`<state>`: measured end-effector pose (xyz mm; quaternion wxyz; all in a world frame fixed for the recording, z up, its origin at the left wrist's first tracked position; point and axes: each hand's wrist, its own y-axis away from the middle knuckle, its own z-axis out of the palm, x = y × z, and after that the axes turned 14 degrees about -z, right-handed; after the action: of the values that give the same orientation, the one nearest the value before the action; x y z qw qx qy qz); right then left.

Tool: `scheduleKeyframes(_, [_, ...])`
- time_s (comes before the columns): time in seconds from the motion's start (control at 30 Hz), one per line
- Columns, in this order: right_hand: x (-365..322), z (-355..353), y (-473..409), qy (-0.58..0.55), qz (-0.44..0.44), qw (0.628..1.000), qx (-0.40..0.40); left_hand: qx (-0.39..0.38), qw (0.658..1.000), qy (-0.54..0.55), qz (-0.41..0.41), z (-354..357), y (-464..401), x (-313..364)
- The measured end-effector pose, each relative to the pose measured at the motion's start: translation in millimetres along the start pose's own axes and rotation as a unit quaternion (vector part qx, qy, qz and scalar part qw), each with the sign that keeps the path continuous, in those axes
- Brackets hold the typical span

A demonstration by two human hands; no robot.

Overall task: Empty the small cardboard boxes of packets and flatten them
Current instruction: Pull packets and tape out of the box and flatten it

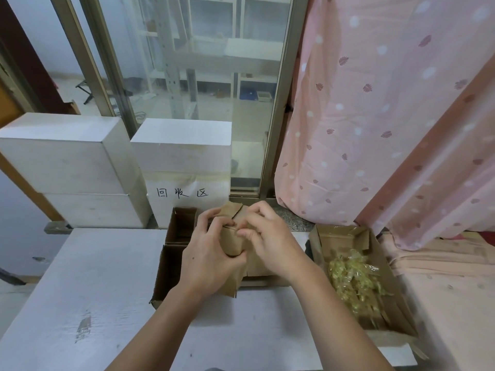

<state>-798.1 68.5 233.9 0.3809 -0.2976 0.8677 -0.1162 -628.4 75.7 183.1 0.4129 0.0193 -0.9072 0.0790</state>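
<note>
With both hands, left [207, 259] and right [270, 241], curled around the small cardboard box [232, 238] held above the tabletop [88, 285], pry the top flaps apart evenly to avoid tearing.

Background: glass door [187, 89] in a metal frame [284, 108], with white shelving [227, 44] and a pale floor [166, 105] visible through it. Pink patterned curtain [375, 116] at right. White blocks [67, 162] stacked at left, one bearing handwritten characters [182, 193]. White tabletop [80, 290] in foreground
</note>
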Motion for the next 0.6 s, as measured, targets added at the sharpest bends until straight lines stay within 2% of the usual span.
scheduleKeyframes(0.2, [11, 6, -1, -0.065, -0.009, 0.99, 0.128, -0.026, 0.995, 0.082, -0.041, -9, -11, 9])
scheduleKeyframes(0.3, [16, 6, 0, -0.112, -0.002, 0.984, 0.137, -0.054, 0.992, 0.104, -0.053, -13, -19, 8])
scheduleKeyframes(0.4, [16, 6, -2, -0.104, 0.002, 0.985, 0.139, -0.062, 0.991, 0.097, -0.061, -13, -21, 4])
scheduleKeyframes(0.53, [12, 10, -8, -0.136, 0.088, 0.971, 0.176, -0.062, 0.99, 0.101, -0.075, -5, -18, 2])
scheduleKeyframes(0.6, [13, 13, -10, -0.088, 0.069, 0.979, 0.169, -0.058, 0.989, 0.104, -0.091, -3, -16, 1])
